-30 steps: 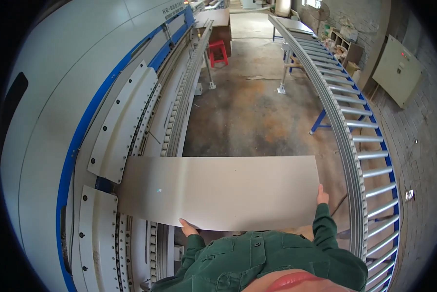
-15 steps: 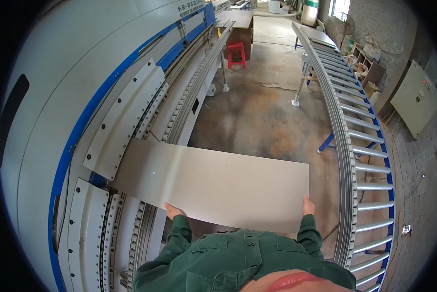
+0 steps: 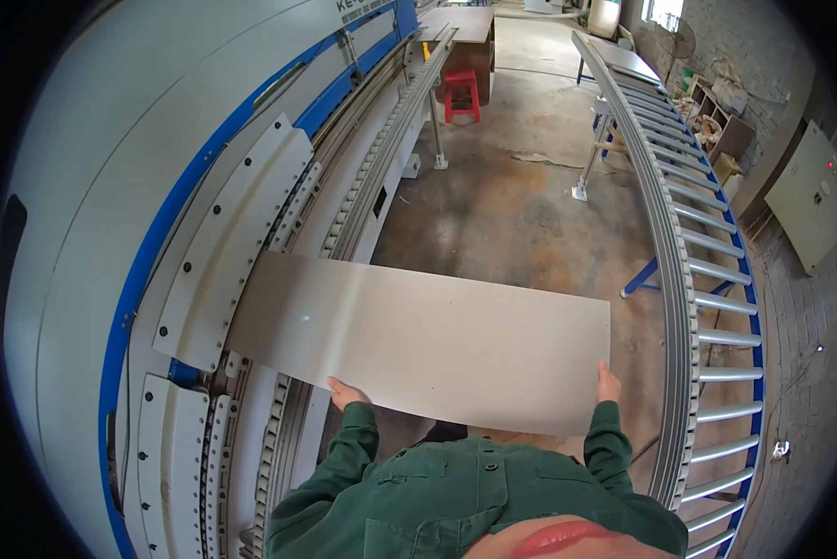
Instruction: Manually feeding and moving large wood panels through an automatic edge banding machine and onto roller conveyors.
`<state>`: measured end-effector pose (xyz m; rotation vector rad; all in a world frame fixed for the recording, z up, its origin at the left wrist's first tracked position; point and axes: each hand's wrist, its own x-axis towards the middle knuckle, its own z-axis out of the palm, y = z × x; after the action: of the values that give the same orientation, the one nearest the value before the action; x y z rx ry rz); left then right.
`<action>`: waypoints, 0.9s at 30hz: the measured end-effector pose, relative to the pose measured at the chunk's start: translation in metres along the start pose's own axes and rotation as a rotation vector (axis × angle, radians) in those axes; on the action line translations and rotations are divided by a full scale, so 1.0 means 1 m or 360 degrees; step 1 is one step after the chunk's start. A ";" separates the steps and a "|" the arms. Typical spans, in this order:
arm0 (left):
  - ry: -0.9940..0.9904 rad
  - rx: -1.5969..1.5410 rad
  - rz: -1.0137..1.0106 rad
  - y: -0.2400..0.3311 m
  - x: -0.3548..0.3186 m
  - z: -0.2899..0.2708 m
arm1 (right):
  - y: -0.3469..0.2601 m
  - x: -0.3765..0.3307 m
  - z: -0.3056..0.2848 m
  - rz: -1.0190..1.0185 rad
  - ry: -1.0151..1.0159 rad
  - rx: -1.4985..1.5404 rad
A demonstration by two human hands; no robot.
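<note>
A long, flat, pale beige board (image 3: pixel 456 349) lies crosswise in front of me. Its left end rests on the rail of the machine (image 3: pixel 74 261), tucked under the edge of a light metal guard (image 3: pixel 237 252). My left hand (image 3: pixel 346 392) grips the near long edge, thumb on top and fingers hidden below. At the right short end, my right hand (image 3: pixel 609 383) is closed round the edge, thumb showing on the upper face. The board spans the gap between the machine and the roller conveyor, its right end short of the conveyor.
Along the right runs a roller conveyor (image 3: pixel 724 374) with a grey side rail (image 3: pixel 677 317) and blue legs. A red stool (image 3: pixel 462 96) stands by a table (image 3: pixel 463 23) farther ahead. A grey control cabinet (image 3: pixel 815 200) is at the right wall. Concrete floor (image 3: pixel 502 205) stretches between machine and conveyor.
The board and both my hands have moved a little forward along the machine, past the gap between its guards. My grip looks the same, and the whole view has shifted slightly.
</note>
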<state>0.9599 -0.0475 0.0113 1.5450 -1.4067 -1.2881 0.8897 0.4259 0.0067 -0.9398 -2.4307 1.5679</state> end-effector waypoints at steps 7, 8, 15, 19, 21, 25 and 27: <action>-0.0249 -0.0212 -0.0092 0.002 0.011 0.036 | -0.046 0.020 0.015 0.0059 0.0107 -0.0248; -0.0257 -0.0224 -0.0093 0.000 0.013 0.041 | -0.049 0.024 0.017 0.0044 0.0135 -0.0345; -0.0416 -0.0341 -0.0193 0.012 0.012 0.080 | -0.068 0.067 0.032 0.0204 0.0174 -0.0549; -0.0573 -0.0424 -0.0199 0.013 0.018 0.103 | -0.078 0.093 0.047 0.0382 0.0287 -0.0615; -0.0602 -0.0443 -0.0234 0.010 0.022 0.117 | -0.073 0.112 0.050 0.0320 0.0250 -0.0600; -0.0643 -0.0439 -0.0267 0.027 0.016 0.139 | -0.083 0.134 0.059 0.0350 0.0282 -0.0573; -0.0569 -0.0347 -0.0300 0.037 0.013 0.152 | -0.087 0.150 0.063 0.0306 0.0261 -0.0594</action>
<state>0.8032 -0.0472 -0.0004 1.3710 -1.2965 -1.8401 0.7059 0.4334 0.0161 -1.3380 -2.6257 1.0443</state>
